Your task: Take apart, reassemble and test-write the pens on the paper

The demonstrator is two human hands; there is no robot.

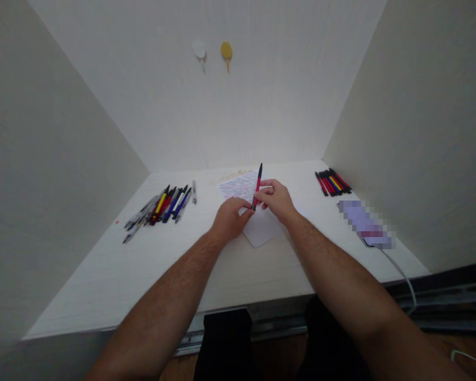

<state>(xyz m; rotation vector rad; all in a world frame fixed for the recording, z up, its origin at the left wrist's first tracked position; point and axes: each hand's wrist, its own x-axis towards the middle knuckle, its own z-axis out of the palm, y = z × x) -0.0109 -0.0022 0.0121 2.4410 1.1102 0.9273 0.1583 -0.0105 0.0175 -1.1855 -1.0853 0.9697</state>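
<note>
A red pen with black ends [258, 185] stands nearly upright over the middle of the white table. My right hand [275, 200] grips its red barrel from the right between thumb and fingers. At the pen's lower tip, the thumb and forefinger of my left hand [233, 218] pinch together around the end. Behind and below the hands lie a sheet with coloured scribbled lines [238, 186] and a blank white paper [257, 233].
A loose pile of assorted pens [158, 206] lies at the left, with a single clear pen [194, 192] beside it. On the right are a row of mostly red pens [333, 183] and a blurred phone [365, 225] on a cable. Walls enclose the table's back and sides.
</note>
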